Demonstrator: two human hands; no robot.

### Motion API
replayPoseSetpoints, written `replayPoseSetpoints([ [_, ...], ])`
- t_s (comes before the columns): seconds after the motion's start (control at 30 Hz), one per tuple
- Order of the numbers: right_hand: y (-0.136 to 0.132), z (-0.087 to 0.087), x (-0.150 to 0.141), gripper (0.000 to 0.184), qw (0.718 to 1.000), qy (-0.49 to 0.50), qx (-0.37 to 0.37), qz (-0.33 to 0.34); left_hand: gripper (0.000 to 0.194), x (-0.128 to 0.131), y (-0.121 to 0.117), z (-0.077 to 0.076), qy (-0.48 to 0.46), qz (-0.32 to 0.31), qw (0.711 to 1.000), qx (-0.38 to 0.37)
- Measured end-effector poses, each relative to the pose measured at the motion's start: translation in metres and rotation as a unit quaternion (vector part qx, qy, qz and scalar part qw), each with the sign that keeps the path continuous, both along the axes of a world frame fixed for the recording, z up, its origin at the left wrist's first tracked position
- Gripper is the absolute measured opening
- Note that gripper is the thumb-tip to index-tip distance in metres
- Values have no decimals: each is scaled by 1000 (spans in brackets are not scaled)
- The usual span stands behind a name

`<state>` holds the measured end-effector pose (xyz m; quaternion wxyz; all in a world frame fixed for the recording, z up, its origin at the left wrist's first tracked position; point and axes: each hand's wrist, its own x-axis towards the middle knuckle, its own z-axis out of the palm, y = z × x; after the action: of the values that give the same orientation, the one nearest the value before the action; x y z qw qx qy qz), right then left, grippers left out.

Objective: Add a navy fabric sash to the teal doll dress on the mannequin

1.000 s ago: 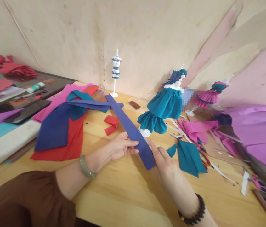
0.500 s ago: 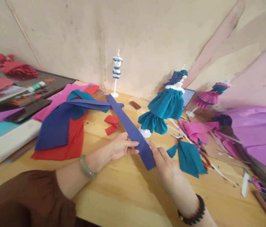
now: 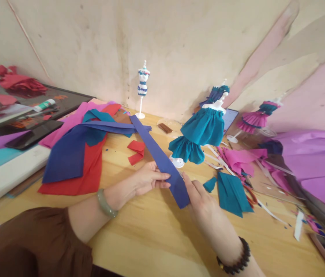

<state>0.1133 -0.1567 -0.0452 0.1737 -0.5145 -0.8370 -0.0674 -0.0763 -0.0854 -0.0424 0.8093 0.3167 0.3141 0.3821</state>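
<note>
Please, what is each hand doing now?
Left hand: closed, holding the blue strip.
Right hand: closed, holding the same strip.

On the worktop (image 3: 139, 238), we find overlapping sheets (image 3: 64, 157) at left, a strip (image 3: 153, 148) across the centre, and one mannequin (image 3: 143, 82) behind, near the wall (image 3: 93, 42). Right of the strip stands a second mannequin (image 3: 204, 125), a phone (image 3: 231, 118) behind it; before it, rightward, we locate scissors (image 3: 251, 195).

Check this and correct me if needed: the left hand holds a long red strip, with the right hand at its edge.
Wrong colour: the head view shows the left hand holding a long blue strip, with the right hand at its edge.
</note>
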Motion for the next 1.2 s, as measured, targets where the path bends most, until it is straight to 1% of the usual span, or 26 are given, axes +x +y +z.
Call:
replayPoseSetpoints([
  [0.13, 1, -1, 1, 72, 1000, 7, 10, 9, 28, 0, 0, -3, -5, -6, 1000, 3],
  [0.27, 2, 0, 2, 72, 1000, 23, -4, 12, 32, 1, 0, -5, -8, -28, 1000, 11],
  [0.43, 2, 0, 2, 72, 999, 33, -9, 21, 35, 1, -2, -3, 1, -42, 999, 13],
  [0.5, 2, -1, 3, 72, 999, 32, -7, 22, 37, 1, -3, -2, 3, -39, 999, 8],
  [0.6, 4, -3, 3, 70, 999, 30, -4, 16, 36, 1, -3, -2, -4, -33, 999, 7],
  [0.73, 4, -1, 3, 73, 999, 33, 6, 27, 36, 2, -5, -3, -6, -47, 999, 12],
  [0.9, 2, 1, 2, 73, 999, 32, -18, 20, 36, 3, -7, -2, 3, -59, 998, 22],
  [1.07, 2, 2, 2, 74, 999, 34, -23, 16, 35, 3, -8, -1, 9, -53, 998, 18],
  [1.2, 4, 5, 2, 75, 998, 38, -24, 32, 42, 4, -9, 1, 13, -59, 998, 13],
])
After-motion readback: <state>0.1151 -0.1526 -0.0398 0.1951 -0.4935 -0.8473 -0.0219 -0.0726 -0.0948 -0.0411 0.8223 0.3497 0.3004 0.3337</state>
